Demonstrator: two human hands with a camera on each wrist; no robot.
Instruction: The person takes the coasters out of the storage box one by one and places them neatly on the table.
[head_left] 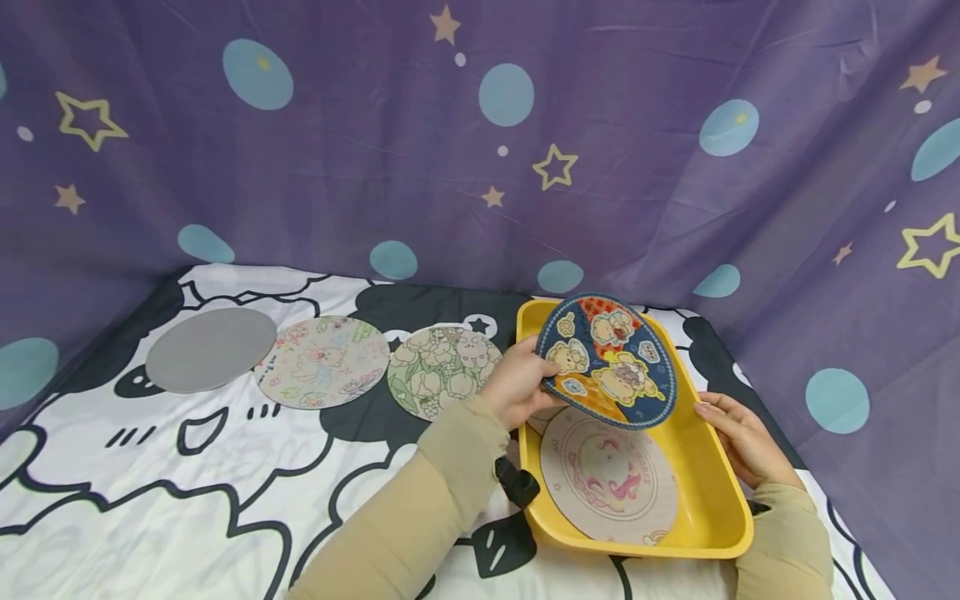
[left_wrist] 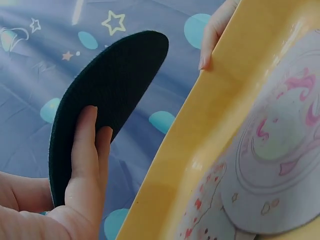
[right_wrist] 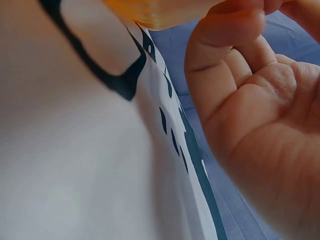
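Note:
My left hand [head_left: 517,382] holds a round mouse pad [head_left: 577,333] with a blue border and cartoon bears, tilted over the far part of a yellow plastic tray [head_left: 708,500]. The thumb lies on its printed face, and in the left wrist view the fingers [left_wrist: 85,150] lie along its dark backing. My right hand [head_left: 750,442] grips the tray's right rim, its fingers curled at the edge in the right wrist view. Inside the tray lies a pale round pad with a pink unicorn [head_left: 611,479], partly covering another pad with red spots [left_wrist: 205,202].
To the left, a row of round pads lies on the cloth: a plain grey one [head_left: 210,350], a pastel cartoon one [head_left: 326,362] and a green floral one [head_left: 442,371]. A purple curtain [head_left: 375,167] hangs behind the black-and-white cloth [head_left: 187,542].

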